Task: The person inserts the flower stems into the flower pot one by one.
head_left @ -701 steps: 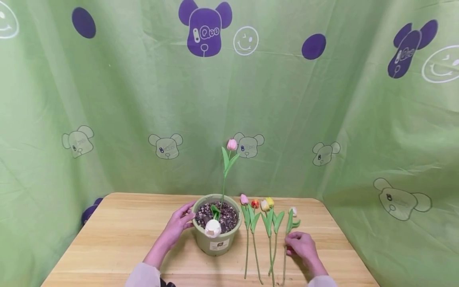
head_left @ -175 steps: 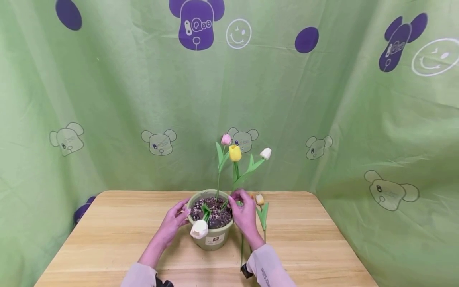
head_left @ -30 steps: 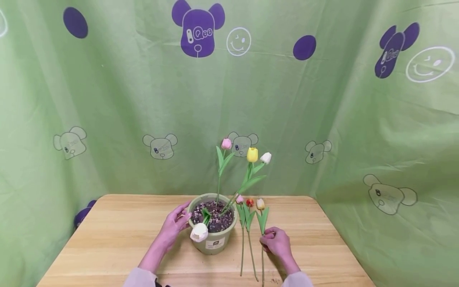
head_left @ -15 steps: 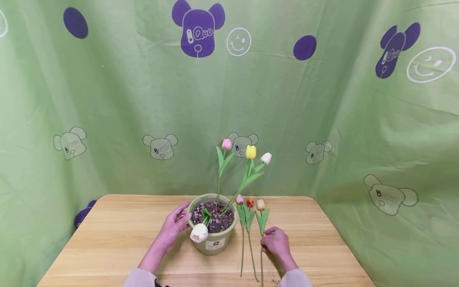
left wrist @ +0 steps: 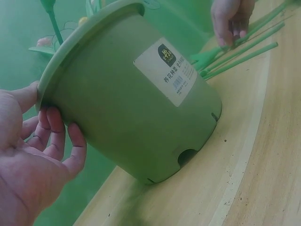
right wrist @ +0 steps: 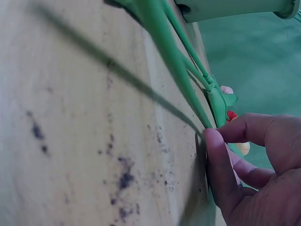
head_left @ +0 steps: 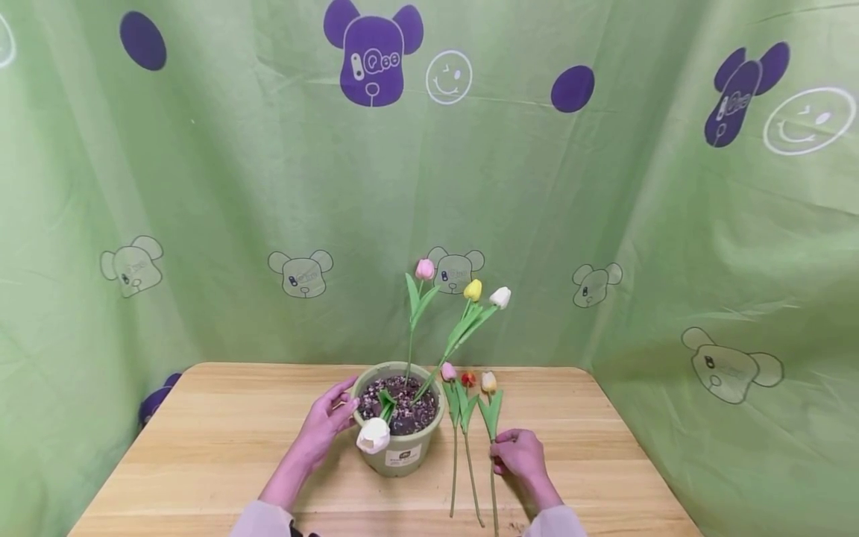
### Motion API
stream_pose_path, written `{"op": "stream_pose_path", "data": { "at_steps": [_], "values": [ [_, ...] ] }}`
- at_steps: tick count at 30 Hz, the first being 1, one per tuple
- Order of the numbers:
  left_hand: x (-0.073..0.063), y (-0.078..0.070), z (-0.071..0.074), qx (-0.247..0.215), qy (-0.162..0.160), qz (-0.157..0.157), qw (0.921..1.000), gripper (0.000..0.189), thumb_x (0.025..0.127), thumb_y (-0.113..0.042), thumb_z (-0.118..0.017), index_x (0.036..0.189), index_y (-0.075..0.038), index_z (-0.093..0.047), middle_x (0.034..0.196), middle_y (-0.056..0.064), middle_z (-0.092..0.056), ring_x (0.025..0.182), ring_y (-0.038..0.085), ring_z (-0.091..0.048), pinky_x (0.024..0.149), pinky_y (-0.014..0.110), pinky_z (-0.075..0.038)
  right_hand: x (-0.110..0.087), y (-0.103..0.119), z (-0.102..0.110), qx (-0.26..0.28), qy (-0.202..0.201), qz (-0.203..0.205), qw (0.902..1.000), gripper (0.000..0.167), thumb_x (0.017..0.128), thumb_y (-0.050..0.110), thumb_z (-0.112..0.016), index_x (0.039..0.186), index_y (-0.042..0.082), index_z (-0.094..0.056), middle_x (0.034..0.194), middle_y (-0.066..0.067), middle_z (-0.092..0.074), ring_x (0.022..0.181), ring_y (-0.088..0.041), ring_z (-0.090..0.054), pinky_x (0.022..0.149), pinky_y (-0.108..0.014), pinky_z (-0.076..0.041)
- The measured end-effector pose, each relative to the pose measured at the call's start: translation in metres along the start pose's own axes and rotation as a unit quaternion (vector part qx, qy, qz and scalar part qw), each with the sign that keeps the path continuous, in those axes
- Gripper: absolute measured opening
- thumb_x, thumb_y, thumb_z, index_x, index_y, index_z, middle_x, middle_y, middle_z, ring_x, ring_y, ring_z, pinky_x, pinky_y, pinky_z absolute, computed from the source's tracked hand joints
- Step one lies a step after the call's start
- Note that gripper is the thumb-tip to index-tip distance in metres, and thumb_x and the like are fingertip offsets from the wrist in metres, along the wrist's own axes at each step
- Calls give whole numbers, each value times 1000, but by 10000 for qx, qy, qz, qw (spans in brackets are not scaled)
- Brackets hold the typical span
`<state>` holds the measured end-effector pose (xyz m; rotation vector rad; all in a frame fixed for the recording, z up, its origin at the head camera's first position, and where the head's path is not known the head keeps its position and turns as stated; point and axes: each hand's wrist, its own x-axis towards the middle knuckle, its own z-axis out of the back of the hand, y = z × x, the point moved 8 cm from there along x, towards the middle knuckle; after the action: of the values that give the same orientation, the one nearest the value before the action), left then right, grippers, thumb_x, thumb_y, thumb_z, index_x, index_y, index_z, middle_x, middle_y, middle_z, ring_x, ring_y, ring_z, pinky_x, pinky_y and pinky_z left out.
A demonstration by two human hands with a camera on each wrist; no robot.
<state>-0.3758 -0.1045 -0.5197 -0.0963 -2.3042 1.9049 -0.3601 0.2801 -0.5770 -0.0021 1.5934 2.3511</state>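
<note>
A green flowerpot [head_left: 376, 464] filled with dark soil stands on the table. My left hand [head_left: 319, 431] holds its rim, thumb on the edge and fingers curled beneath, as the left wrist view shows. In the pot stand a pink tulip [head_left: 424, 270], a yellow tulip [head_left: 473, 290], a white tulip [head_left: 499, 297] and a second white tulip [head_left: 372, 435] leaning toward me. To the right of the pot, my right hand [head_left: 522, 456] pinches the stem of a cream-yellow tulip [head_left: 488, 382] between thumb and forefinger. That stem [right wrist: 171, 66] rises slightly off the wood in the right wrist view.
Between pot and right hand, a pink tulip [head_left: 448, 371] and a red tulip [head_left: 468, 380] lie side by side. Soil crumbs [right wrist: 126, 181] dot the wooden table [head_left: 201, 447]. A green printed curtain [head_left: 376, 186] surrounds the table's back and sides.
Since the first frame, the yellow tulip and a white tulip have gone from the table into the pot. My right hand has moved from the pot to the cream-yellow tulip; my left stays.
</note>
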Motion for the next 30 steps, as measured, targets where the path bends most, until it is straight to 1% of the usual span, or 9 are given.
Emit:
{"op": "stream_pose_path", "data": {
  "at_steps": [5, 12, 16, 18, 21, 25, 30],
  "values": [
    [0, -1, -1, -38, 48, 29, 10000, 59, 101, -7, -62, 155, -3, -42, 108, 5, -53, 96, 15, -65, 101, 42, -58, 0, 0, 2, 65, -15, 48, 10000, 31, 82, -8, -69, 112, -15, -63, 83, -20, -68, 65, -21, -66, 59, -34, -64],
    [-1, -6, -2, -77, 49, -42, 9999, 59, 100, -6, -62, 155, -1, -40, 110, 7, -56, 96, 15, -65, 98, 38, -60, -1, 7, 4, 808, 58, 35, 9967, 34, 85, -7, -65, 118, -14, -60, 87, -20, -66, 64, -20, -63, 55, -30, -61],
    [-2, -5, -1, -153, 4, -35, 9999, 58, 100, -3, -61, 155, -2, -42, 109, 7, -56, 95, 15, -65, 96, 36, -61, -2, 15, 11, 752, -50, 196, 9970, 36, 88, -6, -65, 123, -13, -59, 94, -24, -68, 68, -22, -67, 59, -30, -63],
    [-2, -4, -1, -179, -19, -14, 9998, 57, 100, -3, -61, 154, -3, -43, 108, 7, -56, 95, 16, -65, 96, 37, -60, -2, 19, 14, 776, -108, 254, 9966, 35, 90, -6, -64, 124, -11, -59, 101, -27, -69, 73, -24, -70, 63, -31, -65],
    [-3, -3, -1, -175, -52, -13, 9998, 58, 100, -3, -62, 154, -3, -43, 109, 8, -56, 97, 17, -65, 95, 36, -61, -2, 28, 19, 996, -185, 367, 9942, 34, 91, -6, -64, 125, -10, -58, 102, -23, -72, 77, -25, -71, 66, -32, -66],
    [-6, -4, -4, -176, -104, -75, 9998, 59, 99, -2, -62, 155, -2, -42, 111, 12, -57, 100, 20, -66, 93, 33, -62, -3, 45, 22, 1462, -202, 532, 9876, 36, 93, -7, -64, 128, -7, -56, 94, -9, -72, 79, -21, -69, 69, -30, -66],
    [-9, -4, -6, -218, -127, -137, 9996, 58, 100, 0, -60, 155, -1, -40, 111, 14, -58, 101, 21, -67, 94, 34, -62, -9, 67, 24, 1850, -186, 793, 9794, 40, 95, -4, -66, 132, -5, -53, 94, -3, -71, 81, -16, -69, 76, -29, -66]
  ]
}}
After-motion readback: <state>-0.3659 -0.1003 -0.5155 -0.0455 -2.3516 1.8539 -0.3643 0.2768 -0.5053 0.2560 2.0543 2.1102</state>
